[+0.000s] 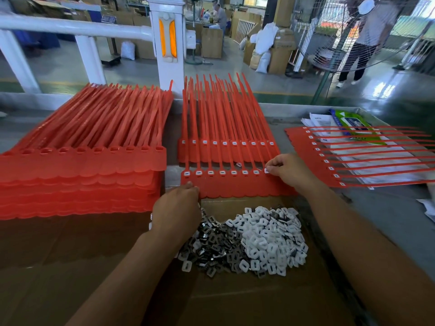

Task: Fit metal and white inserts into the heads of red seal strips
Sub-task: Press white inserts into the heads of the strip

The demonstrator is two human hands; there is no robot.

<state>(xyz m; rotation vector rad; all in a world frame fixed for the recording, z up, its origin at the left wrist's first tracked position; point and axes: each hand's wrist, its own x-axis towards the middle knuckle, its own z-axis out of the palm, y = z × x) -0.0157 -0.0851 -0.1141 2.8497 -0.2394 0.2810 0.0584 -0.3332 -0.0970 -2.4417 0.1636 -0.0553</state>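
Your grey bench (pixel 390 208) carries cardboard (pixel 70 267) across the lower frame, a strip stack (pixel 82 165) at left and papers (pixel 316 120) at upper right.

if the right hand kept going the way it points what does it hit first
The right hand points left along the front red strip sheet. Past the white insert at its fingers, it would probably meet the next filled head.

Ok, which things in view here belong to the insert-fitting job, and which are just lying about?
Job: front strip sheet, white insert pinched by the right hand, left hand at the sheet's edge, white insert pile, metal insert pile, unfilled strip stack, filled sheets.
Lying about: green packet, papers.
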